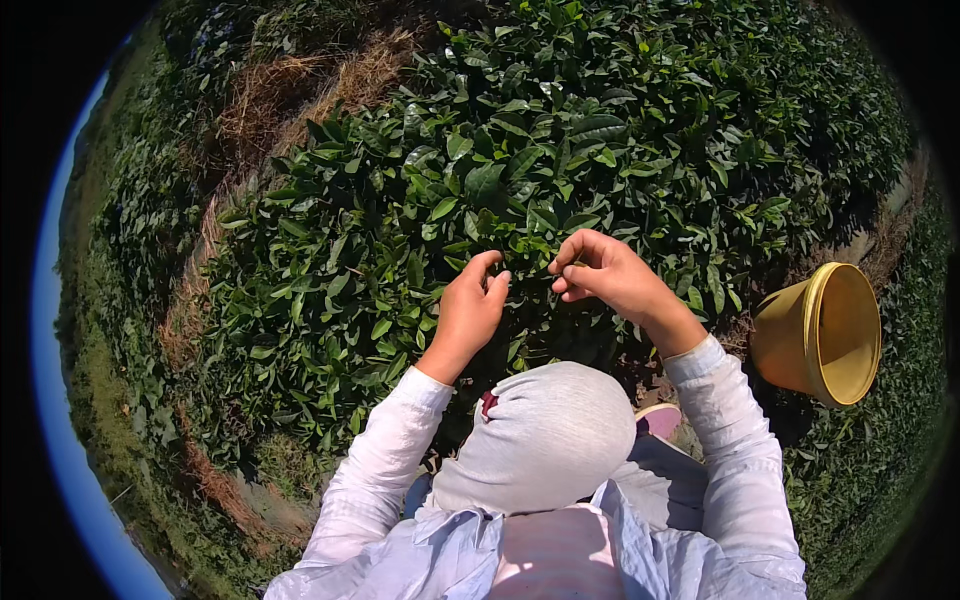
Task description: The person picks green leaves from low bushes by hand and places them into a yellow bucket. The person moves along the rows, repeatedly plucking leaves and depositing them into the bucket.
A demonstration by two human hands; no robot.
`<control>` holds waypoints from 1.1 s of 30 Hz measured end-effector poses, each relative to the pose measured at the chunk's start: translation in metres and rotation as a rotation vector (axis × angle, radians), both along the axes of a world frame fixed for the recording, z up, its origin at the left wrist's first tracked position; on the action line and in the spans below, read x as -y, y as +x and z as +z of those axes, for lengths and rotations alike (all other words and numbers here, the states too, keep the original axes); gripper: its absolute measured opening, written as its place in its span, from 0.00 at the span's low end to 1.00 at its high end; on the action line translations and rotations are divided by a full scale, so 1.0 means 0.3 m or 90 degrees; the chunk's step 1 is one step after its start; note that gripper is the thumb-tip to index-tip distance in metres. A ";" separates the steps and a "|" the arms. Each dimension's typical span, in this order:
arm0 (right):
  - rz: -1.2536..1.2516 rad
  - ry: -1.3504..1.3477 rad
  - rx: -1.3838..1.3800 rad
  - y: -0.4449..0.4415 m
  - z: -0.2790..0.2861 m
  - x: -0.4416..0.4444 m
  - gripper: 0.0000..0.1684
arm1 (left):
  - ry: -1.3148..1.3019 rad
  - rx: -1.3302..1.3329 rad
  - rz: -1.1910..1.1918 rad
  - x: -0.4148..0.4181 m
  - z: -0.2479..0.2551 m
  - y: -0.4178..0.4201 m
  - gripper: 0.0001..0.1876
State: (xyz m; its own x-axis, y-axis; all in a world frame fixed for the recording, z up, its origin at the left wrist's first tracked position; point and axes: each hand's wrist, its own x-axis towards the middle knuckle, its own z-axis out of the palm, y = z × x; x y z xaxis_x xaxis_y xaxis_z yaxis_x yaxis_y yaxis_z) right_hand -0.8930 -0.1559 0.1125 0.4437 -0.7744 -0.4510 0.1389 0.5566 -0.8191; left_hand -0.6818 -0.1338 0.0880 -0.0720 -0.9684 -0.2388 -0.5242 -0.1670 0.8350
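Note:
Before me spreads a dense row of leafy green bushes [480,180], which look like tea plants. My left hand [475,304] is at the near side of the leaves, its thumb and forefinger close together; whether anything is between them cannot be told. A short way to its right, my right hand [611,277] has its fingers curled beside young light-green shoots [531,246]. Its fingertips nearly meet the thumb, and I cannot tell if they pinch a leaf. The fingertips of both hands face each other across a small gap.
A yellow plastic bucket [780,337] lies tilted at my right, its mouth facing right. My bent knee in light cloth [555,435] is below my hands, with a pink-soled shoe [660,420] beside it. Dry grass [255,105] and more bushes line the left.

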 end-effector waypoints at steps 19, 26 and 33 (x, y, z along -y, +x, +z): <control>-0.103 -0.537 -0.413 0.138 -0.117 0.086 0.09 | -0.037 -0.149 0.090 0.028 -0.110 -0.099 0.08; -0.109 0.001 0.052 0.079 0.060 0.083 0.06 | 0.313 -0.446 -0.009 -0.128 0.067 0.009 0.07; 0.098 -0.511 -0.477 0.143 -0.046 0.205 0.10 | 0.314 -0.609 0.077 -0.149 0.035 0.161 0.03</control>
State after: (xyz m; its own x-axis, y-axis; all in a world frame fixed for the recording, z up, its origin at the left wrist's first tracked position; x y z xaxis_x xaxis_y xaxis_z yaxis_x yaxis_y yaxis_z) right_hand -0.8500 -0.2174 0.0986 0.3851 -0.9221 -0.0369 -0.5678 -0.2053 -0.7971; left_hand -0.6335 -0.0889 0.0984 -0.3454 -0.7938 -0.5005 0.3510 -0.6039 0.7156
